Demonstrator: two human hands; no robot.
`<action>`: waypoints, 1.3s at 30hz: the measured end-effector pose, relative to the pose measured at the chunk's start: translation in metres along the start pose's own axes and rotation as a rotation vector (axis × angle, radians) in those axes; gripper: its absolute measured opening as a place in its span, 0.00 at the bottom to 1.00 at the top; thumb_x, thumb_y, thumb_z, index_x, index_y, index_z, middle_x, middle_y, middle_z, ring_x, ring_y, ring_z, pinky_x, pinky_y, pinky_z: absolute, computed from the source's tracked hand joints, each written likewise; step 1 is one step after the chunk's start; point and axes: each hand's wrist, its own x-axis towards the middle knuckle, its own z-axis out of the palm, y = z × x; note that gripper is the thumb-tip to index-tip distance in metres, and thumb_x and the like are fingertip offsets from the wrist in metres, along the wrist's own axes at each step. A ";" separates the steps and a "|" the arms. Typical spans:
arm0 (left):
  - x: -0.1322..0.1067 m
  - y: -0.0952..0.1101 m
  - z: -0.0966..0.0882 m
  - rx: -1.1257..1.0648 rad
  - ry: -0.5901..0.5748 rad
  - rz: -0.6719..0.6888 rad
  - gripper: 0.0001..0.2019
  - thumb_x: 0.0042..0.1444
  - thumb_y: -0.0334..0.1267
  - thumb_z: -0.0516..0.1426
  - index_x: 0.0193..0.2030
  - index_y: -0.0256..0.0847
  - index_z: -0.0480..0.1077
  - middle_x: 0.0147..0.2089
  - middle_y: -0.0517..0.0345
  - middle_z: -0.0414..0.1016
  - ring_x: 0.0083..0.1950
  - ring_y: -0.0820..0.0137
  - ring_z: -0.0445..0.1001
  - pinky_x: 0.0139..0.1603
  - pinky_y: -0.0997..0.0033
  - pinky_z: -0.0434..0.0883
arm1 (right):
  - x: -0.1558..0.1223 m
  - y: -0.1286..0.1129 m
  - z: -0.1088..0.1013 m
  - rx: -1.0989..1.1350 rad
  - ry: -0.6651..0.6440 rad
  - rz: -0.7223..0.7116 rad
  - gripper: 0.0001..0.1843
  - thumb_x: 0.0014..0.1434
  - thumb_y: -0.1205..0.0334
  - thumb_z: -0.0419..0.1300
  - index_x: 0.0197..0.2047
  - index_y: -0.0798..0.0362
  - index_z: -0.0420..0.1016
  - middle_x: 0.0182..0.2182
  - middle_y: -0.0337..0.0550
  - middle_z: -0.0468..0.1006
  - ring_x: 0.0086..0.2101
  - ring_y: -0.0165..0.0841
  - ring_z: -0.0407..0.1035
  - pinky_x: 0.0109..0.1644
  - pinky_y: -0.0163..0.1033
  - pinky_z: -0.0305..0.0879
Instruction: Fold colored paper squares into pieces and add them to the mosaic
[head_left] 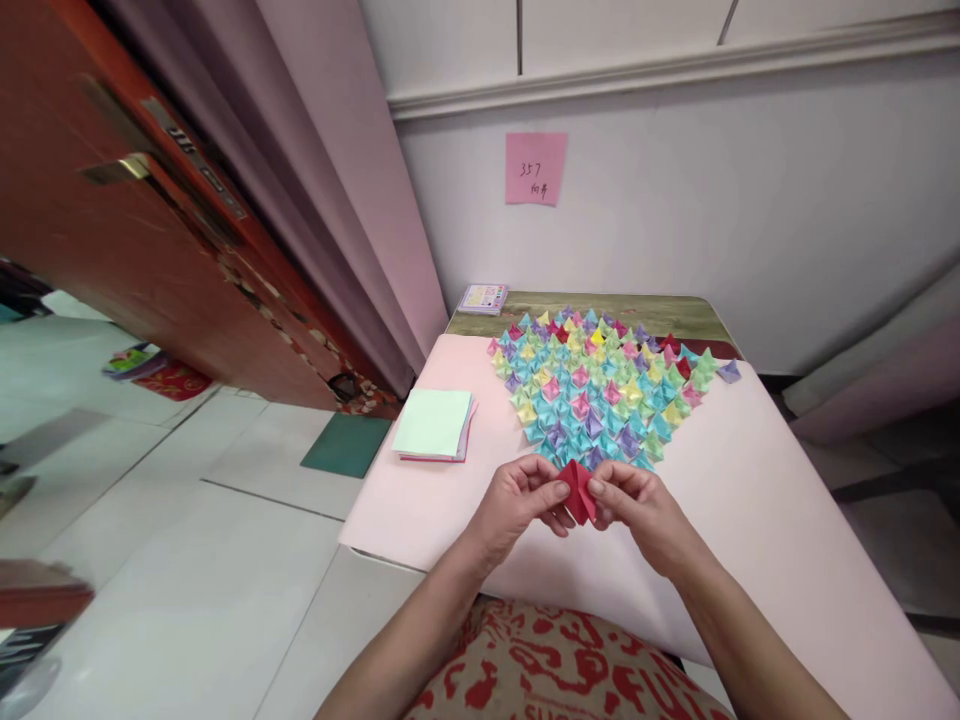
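A small folded red paper piece (577,490) is pinched between both hands above the near part of the pink tabletop (750,500). My left hand (520,503) grips its left side with thumb and fingers closed. My right hand (634,503) grips its right side the same way. Just beyond the hands lies a large triangular patch of several folded paper pieces (600,390) in blue, green, yellow, pink and purple, its point toward me.
A stack of square paper sheets (435,425), pale green on top, lies left of the patch. A small pad (484,298) sits at the table's far left corner. A pink note (535,168) is stuck on the wall. A red door (150,230) and tiled floor are to the left.
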 end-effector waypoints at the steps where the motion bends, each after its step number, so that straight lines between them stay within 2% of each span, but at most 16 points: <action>1: 0.000 0.000 0.001 0.020 0.036 0.029 0.16 0.50 0.45 0.67 0.34 0.36 0.68 0.28 0.55 0.78 0.27 0.69 0.78 0.27 0.72 0.76 | -0.001 -0.001 0.001 -0.044 0.021 -0.041 0.17 0.53 0.48 0.68 0.28 0.53 0.73 0.20 0.36 0.72 0.23 0.27 0.66 0.29 0.34 0.66; 6: 0.002 -0.005 0.008 -0.004 0.231 0.138 0.20 0.47 0.41 0.68 0.44 0.37 0.68 0.26 0.61 0.77 0.24 0.72 0.74 0.27 0.72 0.74 | -0.002 0.000 0.009 -0.179 0.106 -0.185 0.14 0.55 0.50 0.68 0.35 0.53 0.75 0.23 0.38 0.76 0.24 0.29 0.69 0.29 0.35 0.68; 8: 0.003 -0.008 0.010 -0.036 0.274 0.152 0.21 0.47 0.41 0.68 0.45 0.37 0.68 0.27 0.60 0.78 0.25 0.72 0.75 0.28 0.72 0.74 | -0.003 0.004 0.013 -0.217 0.168 -0.253 0.13 0.56 0.52 0.67 0.36 0.53 0.76 0.24 0.39 0.76 0.24 0.29 0.69 0.29 0.35 0.68; 12: 0.001 -0.011 0.013 -0.062 0.224 0.043 0.19 0.47 0.42 0.69 0.41 0.34 0.71 0.30 0.55 0.79 0.28 0.70 0.77 0.30 0.70 0.77 | -0.002 0.015 0.016 -0.286 0.270 -0.368 0.10 0.58 0.56 0.65 0.42 0.50 0.78 0.30 0.40 0.79 0.26 0.30 0.70 0.31 0.37 0.70; 16: 0.000 -0.009 0.014 -0.063 0.190 -0.039 0.18 0.46 0.44 0.68 0.39 0.32 0.74 0.29 0.54 0.78 0.24 0.71 0.76 0.25 0.74 0.75 | -0.004 0.017 0.011 -0.396 0.233 -0.481 0.08 0.61 0.60 0.62 0.43 0.48 0.80 0.32 0.41 0.78 0.29 0.31 0.72 0.32 0.37 0.71; 19: 0.001 -0.007 0.016 -0.068 0.217 -0.026 0.18 0.48 0.44 0.67 0.39 0.32 0.74 0.27 0.54 0.78 0.22 0.73 0.75 0.23 0.76 0.74 | -0.006 0.009 0.008 -0.473 0.147 -0.540 0.10 0.63 0.62 0.57 0.41 0.49 0.81 0.36 0.44 0.78 0.33 0.33 0.73 0.35 0.38 0.72; 21: 0.001 -0.006 0.017 -0.059 0.220 -0.009 0.17 0.49 0.43 0.67 0.40 0.32 0.75 0.27 0.54 0.78 0.23 0.73 0.75 0.24 0.75 0.75 | -0.007 0.005 0.008 -0.497 0.126 -0.561 0.11 0.64 0.62 0.57 0.41 0.49 0.81 0.38 0.46 0.78 0.36 0.34 0.73 0.37 0.38 0.72; 26: -0.003 -0.006 0.018 -0.056 0.139 0.046 0.14 0.52 0.41 0.65 0.41 0.32 0.75 0.32 0.52 0.79 0.30 0.70 0.78 0.35 0.69 0.78 | -0.005 0.004 0.008 -0.543 0.226 -0.581 0.04 0.60 0.60 0.64 0.36 0.50 0.80 0.34 0.44 0.78 0.35 0.34 0.74 0.35 0.37 0.73; 30: -0.006 -0.005 0.018 -0.055 0.095 0.116 0.13 0.57 0.43 0.61 0.41 0.33 0.75 0.34 0.52 0.78 0.32 0.67 0.79 0.37 0.63 0.79 | -0.005 0.005 0.010 -0.522 0.248 -0.515 0.11 0.59 0.58 0.65 0.46 0.48 0.78 0.39 0.43 0.80 0.34 0.34 0.76 0.38 0.38 0.75; 35: -0.004 -0.006 0.017 0.084 0.158 0.172 0.12 0.55 0.41 0.63 0.40 0.34 0.76 0.32 0.54 0.77 0.30 0.71 0.75 0.32 0.70 0.76 | -0.007 0.002 0.010 -0.604 0.240 -0.545 0.16 0.60 0.58 0.64 0.52 0.46 0.77 0.42 0.43 0.80 0.37 0.34 0.76 0.40 0.38 0.75; 39: -0.001 -0.009 0.015 0.151 0.179 0.188 0.11 0.55 0.41 0.62 0.39 0.35 0.77 0.32 0.55 0.77 0.31 0.71 0.74 0.31 0.72 0.73 | -0.006 0.001 0.008 -0.624 0.208 -0.547 0.10 0.61 0.57 0.63 0.46 0.44 0.81 0.39 0.42 0.80 0.39 0.34 0.75 0.41 0.37 0.73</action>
